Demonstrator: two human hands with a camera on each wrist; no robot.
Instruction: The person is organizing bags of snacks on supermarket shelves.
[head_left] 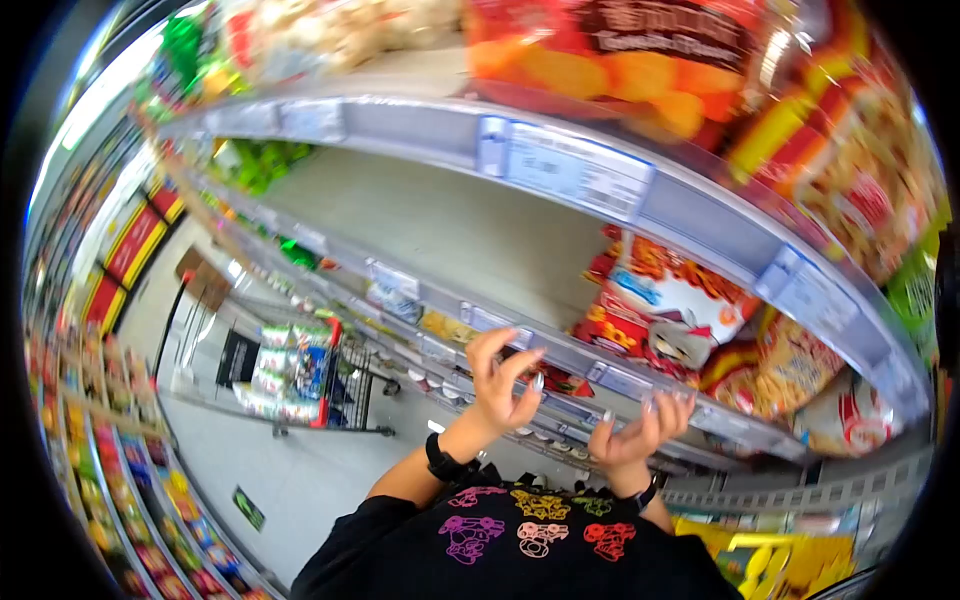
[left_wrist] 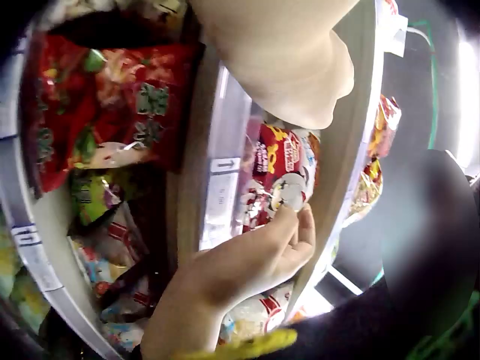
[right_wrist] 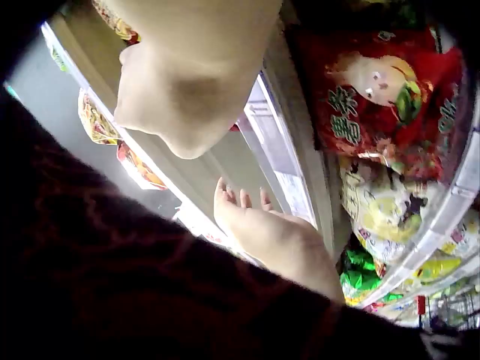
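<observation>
I have two hands in front of the shelves. The fingers of my left hand (head_left: 497,398) are loosely bent and spread apart, thumb off the rest, with only air between them. The fingers of my right hand (head_left: 632,443) are raised and gently bent, also around air; from the left wrist they overlap a bag, and I cannot tell from that view alone whether they touch it. Two black wristbands (head_left: 447,459) circle my wrists, one each. Six cartoon figures in two rows of three decorate my black shirt (head_left: 400,545).

Nearest my right hand is one white-and-red snack bag (head_left: 690,290), lying tilted on the lower shelf (head_left: 430,230) behind its price rail. Right of it I count at least two more: one yellow-and-red bag (head_left: 800,368) and one white bag with red print (head_left: 858,415). Above, on the upper shelf, sit one red-and-orange chip bag (head_left: 620,60) and one yellow-and-red see-through bag (head_left: 850,180). Farther out, to my left, one shopping cart (head_left: 345,375) stands on the floor, carrying several white packs (head_left: 280,365), near one cardboard box (head_left: 203,280).
</observation>
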